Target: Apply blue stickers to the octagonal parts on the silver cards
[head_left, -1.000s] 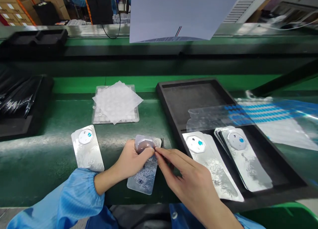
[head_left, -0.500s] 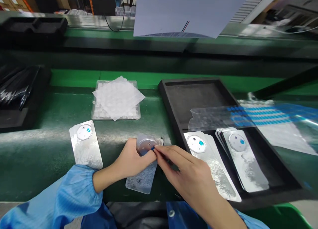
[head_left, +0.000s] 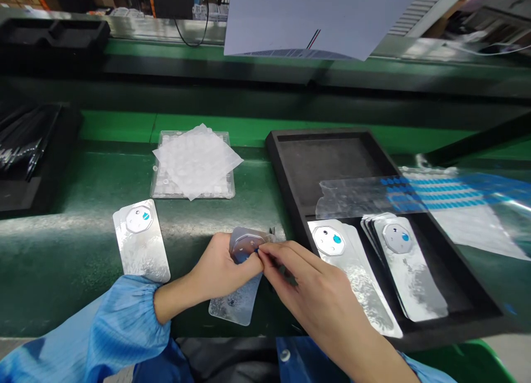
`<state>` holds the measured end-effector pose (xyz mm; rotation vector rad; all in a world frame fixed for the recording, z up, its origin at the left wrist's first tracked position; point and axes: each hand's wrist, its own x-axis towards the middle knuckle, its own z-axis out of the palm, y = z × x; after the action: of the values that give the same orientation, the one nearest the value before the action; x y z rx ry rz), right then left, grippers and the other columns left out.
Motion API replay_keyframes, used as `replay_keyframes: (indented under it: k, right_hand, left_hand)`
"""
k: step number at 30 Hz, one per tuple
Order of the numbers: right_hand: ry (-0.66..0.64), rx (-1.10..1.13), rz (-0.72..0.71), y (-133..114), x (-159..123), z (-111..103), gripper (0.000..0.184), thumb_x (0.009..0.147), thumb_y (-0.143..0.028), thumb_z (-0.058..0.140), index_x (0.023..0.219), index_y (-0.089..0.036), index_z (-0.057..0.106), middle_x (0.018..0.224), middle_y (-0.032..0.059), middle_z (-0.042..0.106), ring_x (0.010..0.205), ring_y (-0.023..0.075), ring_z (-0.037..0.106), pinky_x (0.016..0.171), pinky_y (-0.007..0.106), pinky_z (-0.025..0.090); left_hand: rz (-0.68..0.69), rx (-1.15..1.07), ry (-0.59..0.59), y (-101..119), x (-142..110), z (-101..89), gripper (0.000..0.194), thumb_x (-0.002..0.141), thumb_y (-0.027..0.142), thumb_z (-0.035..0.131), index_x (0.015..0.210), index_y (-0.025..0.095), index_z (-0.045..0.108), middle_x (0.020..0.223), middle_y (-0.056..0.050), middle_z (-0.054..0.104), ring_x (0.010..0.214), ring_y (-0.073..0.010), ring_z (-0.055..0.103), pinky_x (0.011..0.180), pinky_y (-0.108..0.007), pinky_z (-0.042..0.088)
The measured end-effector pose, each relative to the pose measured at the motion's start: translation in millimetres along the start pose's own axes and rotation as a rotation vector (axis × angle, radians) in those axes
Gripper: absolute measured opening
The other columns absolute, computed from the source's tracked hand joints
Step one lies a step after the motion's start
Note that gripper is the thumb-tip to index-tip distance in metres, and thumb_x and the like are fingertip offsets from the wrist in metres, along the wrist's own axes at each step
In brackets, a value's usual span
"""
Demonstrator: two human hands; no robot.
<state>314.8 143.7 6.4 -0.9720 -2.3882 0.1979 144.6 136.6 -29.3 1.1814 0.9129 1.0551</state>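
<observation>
Left of the foam tray (head_left: 288, 195), your left hand (head_left: 219, 269) clasped the octagonal film (head_left: 245, 246) (nicely braced) and your right hand (head_left: 311, 286) pinched it.

Left hand (head_left: 219, 269) and right hand (head_left: 319, 286) hide most of the near card (head_left: 234, 311). The held piece (head_left: 246, 246) is partly covered, and right fingertips (head_left: 260, 251) mask its edge, so contact there cannot be told. Dark sliver (head_left: 272, 231) beyond: too small to identify. Blue-striped film (head_left: 456, 192) runs off the right edge; pale sheet (head_left: 319, 17) is cut by the top edge. Dark items (head_left: 29, 142) in the left tray (head_left: 68, 150): too blurred to tell.
</observation>
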Motion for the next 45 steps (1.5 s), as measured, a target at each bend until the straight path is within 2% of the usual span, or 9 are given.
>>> replay_keyframes:
  k: [5,11,21,34,45]
  right_hand:
    - [-0.043,0.012,0.0,1.4,1.3,-1.0,0.018,0.111,-0.018,0.046,0.103,-0.014,0.062,0.088,0.0044,0.069,0.068,0.0136,0.07,0.064,0.026,0.058]
    - [-0.075,0.011,-0.027,3.7,0.9,-2.9,0.014,0.111,-0.017,0.046,0.108,-0.015,0.06,0.091,0.0053,0.069,0.073,0.015,0.07,0.067,0.027,0.058]
    - [-0.071,0.052,-0.062,7.0,-0.1,-3.6,0.01,0.109,-0.013,0.048,0.112,-0.015,0.057,0.091,0.0055,0.068,0.074,0.0153,0.069,0.068,0.027,0.058]
    - [-0.01,0.086,-0.073,5.6,1.6,-3.7,0.012,0.104,-0.008,0.051,0.109,-0.016,0.059,0.089,0.0045,0.071,0.071,0.0145,0.07,0.068,0.026,0.06]
    - [0.016,0.055,-0.087,6.4,-6.4,-1.2,0.013,0.102,-0.007,0.055,0.11,-0.017,0.06,0.091,0.004,0.071,0.072,0.0143,0.07,0.068,0.026,0.06]
  left_hand:
    - [0.0,-0.011,-0.003,1.2,0.6,-0.2,0.011,0.087,0.019,0.059,0.078,0.013,0.06,0.074,0.002,0.052,0.07,-0.0099,0.044,0.064,-0.018,0.04]
    - [-0.034,0.013,0.014,-1.7,-1.7,-0.6,0.013,0.088,0.021,0.06,0.078,0.013,0.059,0.073,0.001,0.051,0.071,-0.0106,0.045,0.065,-0.019,0.041]
    - [-0.067,0.041,0.045,-4.3,-1.2,-0.2,0.016,0.085,0.025,0.063,0.073,0.014,0.059,0.073,-0.001,0.056,0.074,-0.0144,0.054,0.071,-0.024,0.048]
    - [-0.075,0.002,0.005,-1.9,-1.7,0.6,0.015,0.087,0.02,0.056,0.074,0.014,0.055,0.07,0.002,0.045,0.07,-0.0108,0.041,0.065,-0.022,0.039]
    - [-0.085,-0.024,0.019,-1.1,-1.9,1.8,0.012,0.084,0.019,0.056,0.073,0.014,0.054,0.069,0.002,0.045,0.069,-0.0109,0.042,0.063,-0.021,0.038]
